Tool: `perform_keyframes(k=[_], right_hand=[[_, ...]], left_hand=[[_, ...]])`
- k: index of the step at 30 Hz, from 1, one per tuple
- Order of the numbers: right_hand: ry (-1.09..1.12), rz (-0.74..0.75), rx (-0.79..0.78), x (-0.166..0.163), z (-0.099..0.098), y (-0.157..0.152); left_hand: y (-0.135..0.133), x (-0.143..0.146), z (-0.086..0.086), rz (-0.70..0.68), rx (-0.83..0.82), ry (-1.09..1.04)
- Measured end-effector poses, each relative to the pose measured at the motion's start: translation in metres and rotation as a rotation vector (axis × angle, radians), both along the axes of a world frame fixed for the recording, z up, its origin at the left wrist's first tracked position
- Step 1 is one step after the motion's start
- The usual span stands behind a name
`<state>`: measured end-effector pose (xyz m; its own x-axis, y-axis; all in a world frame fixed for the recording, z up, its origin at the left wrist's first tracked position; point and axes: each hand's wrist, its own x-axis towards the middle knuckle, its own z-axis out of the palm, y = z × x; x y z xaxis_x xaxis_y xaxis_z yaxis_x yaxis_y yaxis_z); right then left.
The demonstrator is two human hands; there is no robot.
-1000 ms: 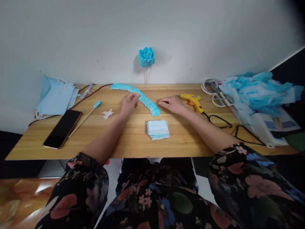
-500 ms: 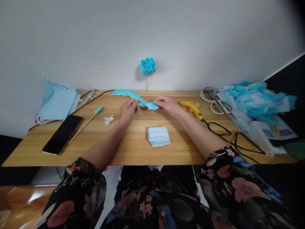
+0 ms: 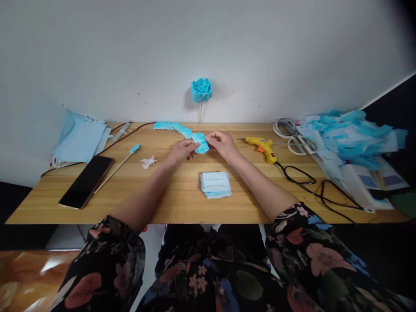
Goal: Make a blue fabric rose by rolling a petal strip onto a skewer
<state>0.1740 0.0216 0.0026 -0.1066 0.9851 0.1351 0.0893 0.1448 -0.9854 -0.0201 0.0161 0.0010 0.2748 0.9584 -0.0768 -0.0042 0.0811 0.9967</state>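
Blue pleated strip [image 3: 182,129] is lying along the worktop's [image 3: 169,195] back edge, its near end bunching between the left hand [image 3: 180,151] and right hand [image 3: 222,145], both pinching it shut. Any loosening pinch is probably risking the folds springing apart.

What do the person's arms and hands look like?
The left hand and right hand are bare, with no gloves, rings or watch visible. The left sleeve and right sleeve are short: black cloth printed with red, pink and blue flowers.
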Motion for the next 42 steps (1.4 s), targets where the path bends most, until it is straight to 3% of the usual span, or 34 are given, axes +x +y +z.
perform_keyframes(k=[11,16,24,30,42], right_hand=[[0.238,0.021,-0.116,-0.007,-0.002,-0.005],[0.217,0.129,-0.104,-0.009,-0.004,-0.004],[0.142,0.141,-0.046,-0.007,-0.007,-0.002],[0.206,0.137,-0.084,-0.006,-0.006,-0.005],[0.188,0.165,-0.06,-0.007,-0.013,-0.001]], left_hand=[[0.003,0.0,-0.001,0.121,-0.005,-0.077],[0.003,0.001,-0.002,0.122,0.014,-0.046],[0.006,0.0,-0.006,0.129,0.026,-0.046],[0.007,0.001,-0.006,0.183,0.053,0.001],[0.004,0.0,-0.006,0.102,0.158,0.028]])
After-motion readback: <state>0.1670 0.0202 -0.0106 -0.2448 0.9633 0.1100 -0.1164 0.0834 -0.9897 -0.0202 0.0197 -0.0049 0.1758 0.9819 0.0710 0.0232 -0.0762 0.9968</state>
